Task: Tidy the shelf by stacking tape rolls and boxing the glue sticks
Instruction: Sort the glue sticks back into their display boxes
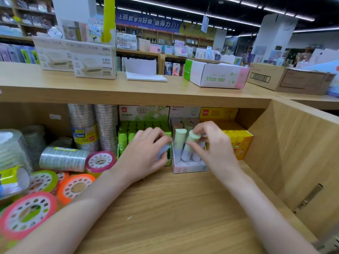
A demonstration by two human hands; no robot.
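Note:
A pastel glue-stick box (189,166) stands on the lower shelf between a green box (126,142) and a yellow box (242,142) of glue sticks. My right hand (212,142) pinches a pale green-capped glue stick (192,138) tilted over the pastel box, next to another upright stick (179,138). My left hand (145,151) holds a pale lilac glue stick (162,152) in front of the green box. Coloured tape rolls (75,186) lie loose at the left; clear tape stacks (106,125) stand behind them.
The wooden shelf floor (174,208) stretches toward me, and a wooden side wall (293,153) closes the right. On the upper shelf top (55,85) sit hole-punch boxes (93,61), a white box (216,75) and a cardboard carton (289,79).

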